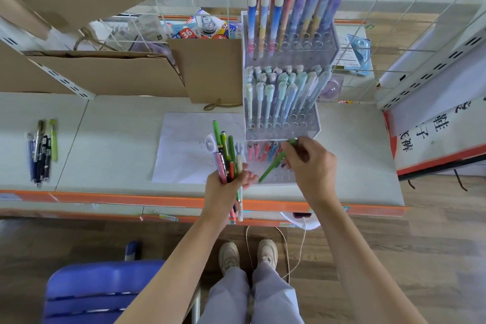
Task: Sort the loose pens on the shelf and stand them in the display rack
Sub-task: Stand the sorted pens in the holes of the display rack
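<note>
The right hand (309, 163) pinches a slim green plastic pen (273, 163) slanting over the clear perforated display rack's (282, 137) lowest tier, lower end toward the left hand (226, 183), which clutches a mixed-colour pen bundle (227, 155).

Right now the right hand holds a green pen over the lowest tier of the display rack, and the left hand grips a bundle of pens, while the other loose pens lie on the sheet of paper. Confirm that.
Not quite. The head view shows the other loose pens lying on the bare shelf, far left of the sheet of paper. The rest holds: right hand with green pen over the display rack, left hand gripping the bundle of pens.
</note>
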